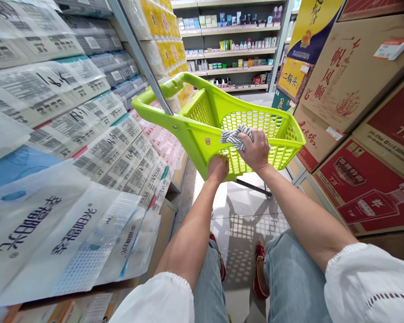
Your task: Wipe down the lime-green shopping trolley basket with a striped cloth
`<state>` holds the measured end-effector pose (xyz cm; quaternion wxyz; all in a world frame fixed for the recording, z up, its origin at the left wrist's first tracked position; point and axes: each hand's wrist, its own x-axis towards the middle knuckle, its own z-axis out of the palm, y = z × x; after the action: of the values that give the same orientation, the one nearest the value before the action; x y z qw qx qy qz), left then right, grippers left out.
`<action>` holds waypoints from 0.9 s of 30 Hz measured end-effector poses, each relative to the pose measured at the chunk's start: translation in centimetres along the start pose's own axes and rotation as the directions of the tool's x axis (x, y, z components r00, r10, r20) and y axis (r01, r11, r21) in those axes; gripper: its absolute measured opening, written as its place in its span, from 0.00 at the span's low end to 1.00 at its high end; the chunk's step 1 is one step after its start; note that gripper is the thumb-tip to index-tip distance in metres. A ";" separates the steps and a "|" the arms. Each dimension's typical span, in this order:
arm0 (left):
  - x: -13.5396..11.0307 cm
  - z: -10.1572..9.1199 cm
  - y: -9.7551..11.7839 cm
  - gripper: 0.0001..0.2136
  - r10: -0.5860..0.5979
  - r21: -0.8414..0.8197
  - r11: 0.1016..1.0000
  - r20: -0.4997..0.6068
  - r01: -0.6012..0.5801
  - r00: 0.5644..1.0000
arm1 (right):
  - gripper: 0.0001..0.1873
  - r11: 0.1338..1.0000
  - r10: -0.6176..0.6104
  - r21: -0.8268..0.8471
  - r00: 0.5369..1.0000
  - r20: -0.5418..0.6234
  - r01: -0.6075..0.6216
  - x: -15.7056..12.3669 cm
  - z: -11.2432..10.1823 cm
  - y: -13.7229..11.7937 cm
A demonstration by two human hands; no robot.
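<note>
A lime-green plastic shopping trolley (202, 130) is tipped up in front of me, its basket opening facing away. My left hand (217, 167) is closed around the trolley's lower near edge. My right hand (256, 150) is closed on a grey-and-white striped cloth (234, 136) and presses it against the mesh side of the basket. The trolley's long handle (164, 92) points up to the left. A wheel bar (256, 189) shows beneath the basket.
Shelves of plastic-wrapped tissue packs (70, 134) fill the left. Stacked brown and red cartons (363, 134) line the right. A shelf of small bottles and boxes (235, 45) closes the aisle's far end. The shiny tiled floor (242, 224) runs between my knees.
</note>
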<state>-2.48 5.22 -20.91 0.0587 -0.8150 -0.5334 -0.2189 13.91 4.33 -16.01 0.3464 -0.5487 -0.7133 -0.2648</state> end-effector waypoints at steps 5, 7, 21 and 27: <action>0.3 -1.6 1.4 0.16 0.057 0.005 0.998 -0.147 -0.057 0.987 | 0.17 0.998 0.058 0.039 0.997 -0.049 -0.057 0.0 -0.4 -0.2; 0.9 -1.6 1.9 0.15 0.072 0.014 0.997 -0.145 -0.071 0.987 | 0.17 0.996 0.080 0.052 0.995 -0.061 -0.077 0.4 -0.7 -0.7; 2.3 -1.8 3.2 0.17 -0.065 0.007 0.998 -0.050 0.066 0.997 | 0.21 0.997 0.056 -0.054 0.997 0.047 -0.053 -0.2 0.2 0.5; 2.5 -1.7 3.6 0.22 -0.117 -0.048 0.992 -0.082 0.113 0.990 | 0.21 0.984 0.176 -0.039 0.984 0.016 -0.175 -0.8 0.0 0.4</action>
<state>1.08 5.25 -17.82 0.0509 -0.7739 -0.5717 -0.2675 14.44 3.93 -16.60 0.3511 -0.6184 -0.6603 -0.2413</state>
